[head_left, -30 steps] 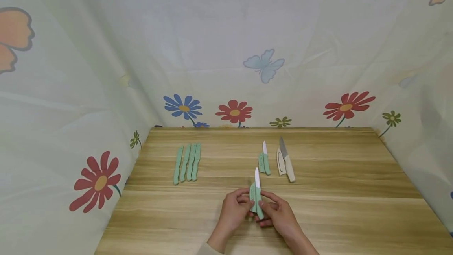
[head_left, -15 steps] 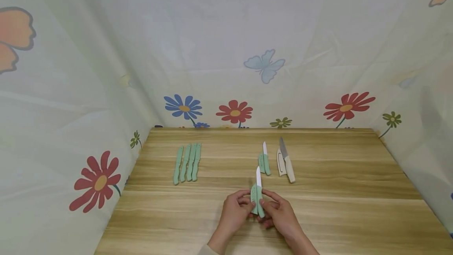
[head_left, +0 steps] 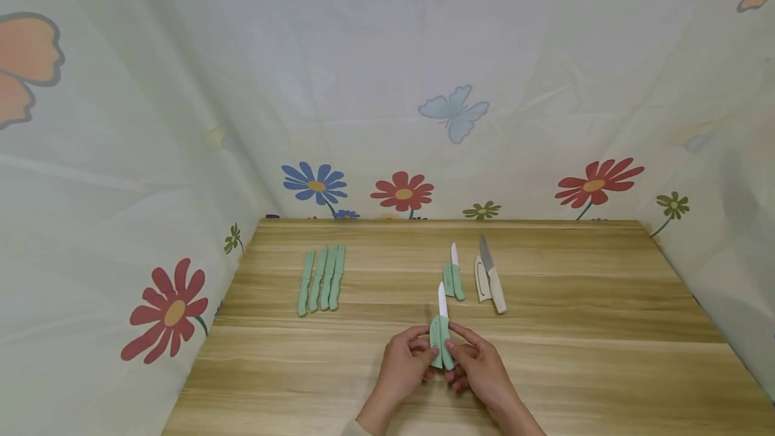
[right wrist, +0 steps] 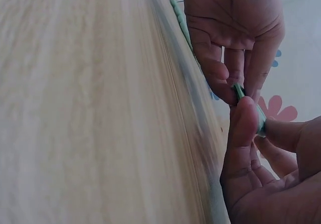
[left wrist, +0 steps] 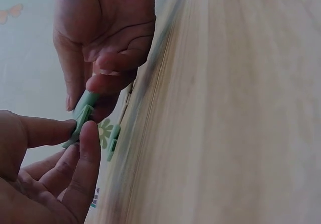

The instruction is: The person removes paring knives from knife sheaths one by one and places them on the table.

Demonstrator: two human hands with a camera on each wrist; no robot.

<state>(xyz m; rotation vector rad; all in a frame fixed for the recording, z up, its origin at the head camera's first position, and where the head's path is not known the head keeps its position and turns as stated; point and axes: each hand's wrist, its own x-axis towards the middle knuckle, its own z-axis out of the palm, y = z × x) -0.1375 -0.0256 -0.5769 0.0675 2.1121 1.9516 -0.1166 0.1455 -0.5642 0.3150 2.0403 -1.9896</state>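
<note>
Near the front of the table, my left hand (head_left: 401,363) pinches a light green knife sheath (head_left: 435,334) between thumb and fingers. Beside it, my right hand (head_left: 482,363) grips the green handle of a small paring knife (head_left: 443,305). Its pale blade is bare and points away from me, and the sheath lies alongside the handle. In the left wrist view the green sheath (left wrist: 80,123) shows edge-on at the left fingertips. The right wrist view has the green knife handle (right wrist: 261,121) between right thumb and fingers, mostly covered by them.
Beyond my hands lie another green paring knife (head_left: 457,282) with its sheath (head_left: 448,280), and a larger cream-handled knife (head_left: 496,288) beside its cream sheath (head_left: 482,280). Several green knives (head_left: 321,281) stand in a row at the left of the wooden table (head_left: 254,369). Flowered sheeting (head_left: 363,120) surrounds it.
The knife and sheath have shifted slightly to the right and away from me, still side by side. Both hands keep their hold; the other knives have not moved.
</note>
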